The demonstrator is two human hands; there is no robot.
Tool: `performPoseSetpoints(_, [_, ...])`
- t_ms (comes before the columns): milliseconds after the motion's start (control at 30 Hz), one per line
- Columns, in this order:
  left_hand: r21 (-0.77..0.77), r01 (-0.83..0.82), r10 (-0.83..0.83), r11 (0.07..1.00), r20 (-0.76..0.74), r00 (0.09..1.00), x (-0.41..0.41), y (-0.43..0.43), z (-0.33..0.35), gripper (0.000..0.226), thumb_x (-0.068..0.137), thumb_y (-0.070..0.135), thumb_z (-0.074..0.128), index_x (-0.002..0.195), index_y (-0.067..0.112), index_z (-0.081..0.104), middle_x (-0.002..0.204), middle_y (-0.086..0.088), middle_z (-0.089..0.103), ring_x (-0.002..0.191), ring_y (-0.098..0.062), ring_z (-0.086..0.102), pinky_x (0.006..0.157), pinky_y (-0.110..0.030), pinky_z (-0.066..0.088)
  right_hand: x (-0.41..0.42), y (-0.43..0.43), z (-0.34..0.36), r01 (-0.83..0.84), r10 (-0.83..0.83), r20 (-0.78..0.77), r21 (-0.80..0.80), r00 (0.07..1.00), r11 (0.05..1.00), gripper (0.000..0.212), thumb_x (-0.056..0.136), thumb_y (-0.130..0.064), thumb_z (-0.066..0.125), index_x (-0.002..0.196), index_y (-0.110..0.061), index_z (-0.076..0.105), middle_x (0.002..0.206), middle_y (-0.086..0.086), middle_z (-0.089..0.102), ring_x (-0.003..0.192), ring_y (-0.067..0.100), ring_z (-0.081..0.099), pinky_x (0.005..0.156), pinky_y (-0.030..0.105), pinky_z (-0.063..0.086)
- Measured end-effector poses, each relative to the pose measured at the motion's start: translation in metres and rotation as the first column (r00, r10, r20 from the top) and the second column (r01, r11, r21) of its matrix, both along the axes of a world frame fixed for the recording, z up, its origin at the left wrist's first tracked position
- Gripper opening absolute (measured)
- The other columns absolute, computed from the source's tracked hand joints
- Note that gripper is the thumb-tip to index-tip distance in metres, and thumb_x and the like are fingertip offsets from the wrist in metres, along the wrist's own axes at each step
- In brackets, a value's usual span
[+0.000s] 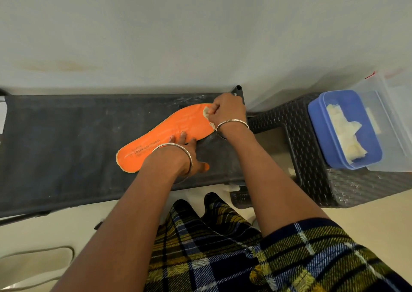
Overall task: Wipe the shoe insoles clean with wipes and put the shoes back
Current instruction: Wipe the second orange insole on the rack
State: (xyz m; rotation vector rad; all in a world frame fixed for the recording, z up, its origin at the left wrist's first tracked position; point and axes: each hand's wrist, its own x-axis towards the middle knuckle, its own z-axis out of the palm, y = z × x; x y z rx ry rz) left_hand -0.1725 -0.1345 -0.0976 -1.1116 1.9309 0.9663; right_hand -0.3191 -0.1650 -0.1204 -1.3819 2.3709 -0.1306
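I had the orange insole (169,124) lying flat on the dark table (66,135), printed face up. Its narrower end pointed to the left and its wider end to the right, near the table's far right corner. The left hand (185,151) lay on the insole's middle with its fingers straight, pressing it down. The thumb reached off the near edge onto the table. That hand gripped nothing. The right hand (227,111) was at the wider end, its fingers curled round a crumpled pale wipe (206,113) that touched the orange surface there. A thin metal bangle sat on the left wrist (176,147) and another on the right wrist (231,122).

Just beside the table on the right stood a dark woven stool (312,180). On it sat an open blue tub (316,131) holding more pale wipes, and a clear plastic container (392,113) touched the tub's far side. Checked cloth in yellow, navy and white (223,258) filled the lower part of my view.
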Motion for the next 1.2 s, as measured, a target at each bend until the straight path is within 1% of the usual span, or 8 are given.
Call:
performPoseSetpoints(200, [0.002, -0.005, 0.005, 1.0, -0.003, 1.0, -0.001, 0.0, -0.002, 0.088, 0.095, 0.057, 0.045, 0.154, 0.025, -0.012, 0.16, -0.004, -0.023, 0.147, -0.034, -0.015, 0.119, -0.052, 0.005, 0.006, 0.005, 0.006, -0.157, 0.121, 0.172, 0.21, 0.978, 0.965, 0.004, 0.074, -0.016, 0.078, 0.078, -0.015, 0.079, 0.083, 0.001, 0.075, 0.083, 0.017, 0.07, 0.083, 0.035, 0.059])
performPoseSetpoints(333, [0.009, -0.003, 0.003, 1.0, -0.006, 1.0, 0.001, 0.0, -0.001, 0.087, 0.096, 0.055, 0.044, 0.154, 0.022, -0.011, 0.159, -0.004, -0.023, 0.147, -0.033, -0.015, 0.119, -0.051, 0.005, -0.005, -0.001, 0.002, 0.013, -0.008, -0.062, 0.086, 0.998, 0.996, 0.02, 0.088, -0.023, 0.067, 0.102, -0.009, 0.072, 0.109, 0.009, 0.07, 0.11, 0.026, 0.061, 0.09, 0.033, 0.05])
performPoseSetpoints(400, [0.013, -0.006, 0.006, 1.0, -0.008, 1.0, 0.001, -0.001, -0.001, 0.088, 0.096, 0.055, 0.045, 0.154, 0.021, -0.011, 0.16, -0.004, -0.023, 0.147, -0.033, -0.015, 0.119, -0.051, 0.005, -0.005, -0.001, 0.002, -0.001, 0.008, -0.072, 0.096, 0.997, 0.995, 0.02, 0.088, -0.021, 0.067, 0.104, -0.01, 0.072, 0.11, 0.009, 0.071, 0.111, 0.025, 0.061, 0.091, 0.034, 0.05])
performPoseSetpoints(567, [0.004, -0.003, 0.003, 1.0, -0.001, 1.0, 0.001, -0.001, -0.005, 0.089, 0.094, 0.057, 0.045, 0.154, 0.022, -0.011, 0.16, -0.004, -0.022, 0.147, -0.033, -0.014, 0.12, -0.051, 0.006, 0.006, 0.004, 0.002, -0.13, 0.09, 0.177, 0.235, 0.98, 0.963, 0.011, 0.072, -0.018, 0.081, 0.082, -0.013, 0.079, 0.085, 0.003, 0.075, 0.082, 0.019, 0.071, 0.08, 0.037, 0.061])
performPoseSetpoints(733, [0.012, -0.002, 0.002, 1.0, -0.006, 1.0, 0.001, -0.001, -0.002, 0.087, 0.096, 0.055, 0.045, 0.154, 0.021, -0.01, 0.16, -0.004, -0.022, 0.147, -0.033, -0.015, 0.12, -0.051, 0.006, -0.003, -0.003, -0.001, 0.022, -0.005, -0.124, 0.13, 0.992, 0.991, 0.033, 0.086, -0.035, 0.072, 0.108, -0.011, 0.068, 0.113, 0.009, 0.067, 0.111, 0.025, 0.062, 0.09, 0.033, 0.05])
performPoseSetpoints(933, [0.005, 0.002, -0.002, 1.0, 0.005, 1.0, 0.0, -0.002, -0.005, 0.089, 0.094, 0.058, 0.045, 0.154, 0.022, -0.01, 0.16, -0.004, -0.022, 0.147, -0.034, -0.014, 0.12, -0.052, 0.007, 0.009, 0.001, 0.001, -0.099, 0.062, 0.132, 0.297, 0.989, 0.95, 0.029, 0.069, -0.026, 0.082, 0.093, -0.011, 0.075, 0.097, 0.008, 0.074, 0.089, 0.024, 0.07, 0.082, 0.038, 0.06])
performPoseSetpoints(1100, [0.011, 0.002, -0.002, 1.0, -0.009, 1.0, 0.001, -0.002, -0.001, 0.087, 0.096, 0.055, 0.044, 0.154, 0.021, -0.01, 0.16, -0.004, -0.022, 0.147, -0.033, -0.015, 0.12, -0.051, 0.006, 0.005, -0.002, 0.002, -0.005, 0.028, -0.174, 0.133, 0.984, 0.991, 0.031, 0.09, -0.027, 0.069, 0.114, -0.007, 0.061, 0.12, 0.013, 0.064, 0.114, 0.03, 0.061, 0.089, 0.035, 0.05])
performPoseSetpoints(1200, [0.01, 0.001, -0.001, 1.0, -0.004, 1.0, 0.002, -0.002, -0.002, 0.087, 0.096, 0.055, 0.045, 0.154, 0.021, -0.01, 0.16, -0.004, -0.022, 0.147, -0.033, -0.016, 0.12, -0.051, 0.006, 0.008, -0.002, 0.003, -0.063, 0.083, -0.087, 0.215, 0.993, 0.975, 0.021, 0.083, -0.022, 0.072, 0.097, -0.008, 0.064, 0.11, 0.012, 0.068, 0.1, 0.028, 0.067, 0.08, 0.032, 0.054])
